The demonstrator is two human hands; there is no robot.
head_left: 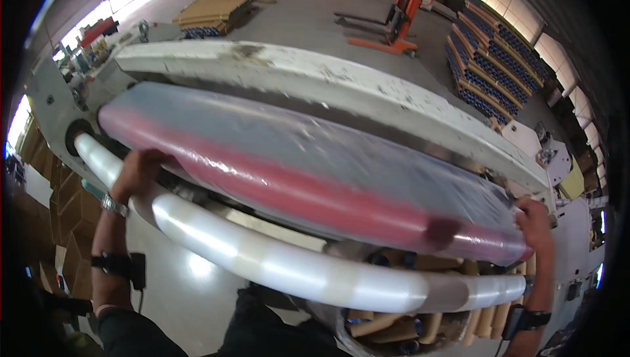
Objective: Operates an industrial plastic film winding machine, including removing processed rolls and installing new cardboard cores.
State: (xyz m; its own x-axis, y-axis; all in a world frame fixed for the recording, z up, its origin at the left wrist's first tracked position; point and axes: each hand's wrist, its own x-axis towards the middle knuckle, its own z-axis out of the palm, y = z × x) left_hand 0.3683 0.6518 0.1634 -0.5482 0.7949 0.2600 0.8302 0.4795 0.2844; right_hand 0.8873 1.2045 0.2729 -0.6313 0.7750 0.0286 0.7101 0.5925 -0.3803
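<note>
A long red roll point(275, 186) lies across a machine in front of me, under a loose sheet of clear plastic film point(315, 140). My left hand point(146, 168) reaches over a white roller point(282, 268) to the near edge of the film by the roll's left part, its fingers curled there and slightly blurred. At the far right end, my right hand point(535, 219) is closed on the film's edge, with some fingers hidden. The white roller, banded with beige tape, runs below the red roll, nearer to me.
A pale machine beam point(328, 71) spans behind the roll. Cardboard tubes point(426, 327) fill a container at the lower right. Farther off stand an orange pallet stacker point(400, 22), a tall stack of tubes point(495, 62) and a low pallet stack point(213, 14). Cartons point(72, 219) stand at left.
</note>
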